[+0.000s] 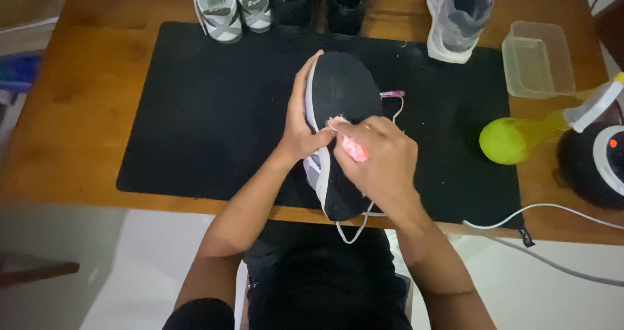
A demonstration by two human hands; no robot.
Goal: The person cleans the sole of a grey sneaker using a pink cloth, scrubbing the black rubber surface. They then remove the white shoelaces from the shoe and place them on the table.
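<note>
In the middle of the frame, on a black mat spread over the wooden counter, the left hand grips the side of a black shoe turned sole-up. The right hand is closed around a pink cloth pressed to the sole. Along the upper edge stand grey sandals, black shoes and a grey sneaker. At right lie a clear plastic tub and a yellow-green spray bottle.
</note>
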